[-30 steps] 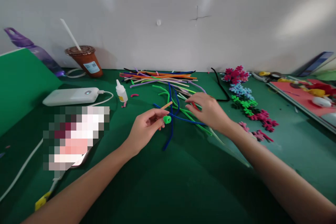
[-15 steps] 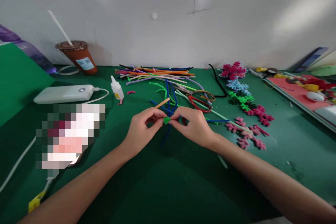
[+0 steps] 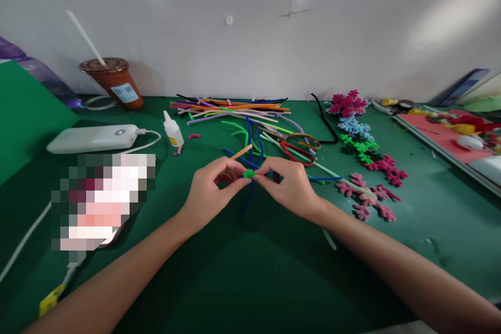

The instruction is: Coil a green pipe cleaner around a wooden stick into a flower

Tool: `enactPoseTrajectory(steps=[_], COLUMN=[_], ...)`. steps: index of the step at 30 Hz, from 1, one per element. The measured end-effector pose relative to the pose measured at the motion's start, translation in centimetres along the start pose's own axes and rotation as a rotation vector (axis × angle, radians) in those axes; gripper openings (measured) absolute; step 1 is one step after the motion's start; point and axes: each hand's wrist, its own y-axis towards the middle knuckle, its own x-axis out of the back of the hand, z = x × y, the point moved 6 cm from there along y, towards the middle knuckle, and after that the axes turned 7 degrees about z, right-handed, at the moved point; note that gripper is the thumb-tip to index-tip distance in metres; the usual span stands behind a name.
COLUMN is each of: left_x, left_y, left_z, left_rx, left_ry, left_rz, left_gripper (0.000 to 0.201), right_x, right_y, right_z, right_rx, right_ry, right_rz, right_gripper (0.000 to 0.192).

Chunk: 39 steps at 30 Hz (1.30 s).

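A small bunched piece of green pipe cleaner [image 3: 248, 173] sits between my two hands. My left hand [image 3: 209, 188] pinches its left side with thumb and forefinger, while my right hand [image 3: 291, 182] pinches at its right edge. A short orange piece of pipe cleaner [image 3: 241, 153] sticks up behind my left fingers; whether that hand touches it I cannot tell. Blue pipe cleaners [image 3: 260, 152] lie crossed on the table just beyond my fingertips, with bent green ones [image 3: 230, 123] among them. Scissors [image 3: 282, 149] with red-and-gold handles rest behind my right hand.
A pile of coloured pipe cleaners [image 3: 235, 109] lies along the wall. Left are a glue bottle [image 3: 172, 133], a white power bank [image 3: 92, 138], a blurred-out phone [image 3: 104, 203] and a drink cup [image 3: 127, 83]. Right lie fuzzy snowflake shapes [image 3: 366, 195] and a red board [image 3: 420, 135].
The green piece has turned in my fingertips and now shows a fanned, ridged top. Both hands stay in nearly the same place. The whole view has shifted slightly.
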Motion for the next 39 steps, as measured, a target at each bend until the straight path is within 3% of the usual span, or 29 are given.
enactPoseTrajectory(steps=[15, 29, 39], left_x=[0.4, 0.7, 0.3], left_y=[-0.6, -1.1, -0.9], left_z=[-0.7, -1.0, -0.9], left_rx=[-0.116, -0.035, -0.056], left_ry=[0.147, 0.193, 0.257], left_rz=[-0.135, -0.226, -0.149], left_gripper=[0.01, 0.012, 0.01], right_x=[-0.4, -0.7, -0.7], right_y=[-0.7, -0.8, -0.9], right_z=[0.7, 1.6, 1.6], right_rx=[0.069, 0.113, 0.105], right_ry=[-0.074, -0.334, -0.334], right_rz=[-0.146, -0.159, -0.166], right_gripper=[0.013, 0.021, 0.021])
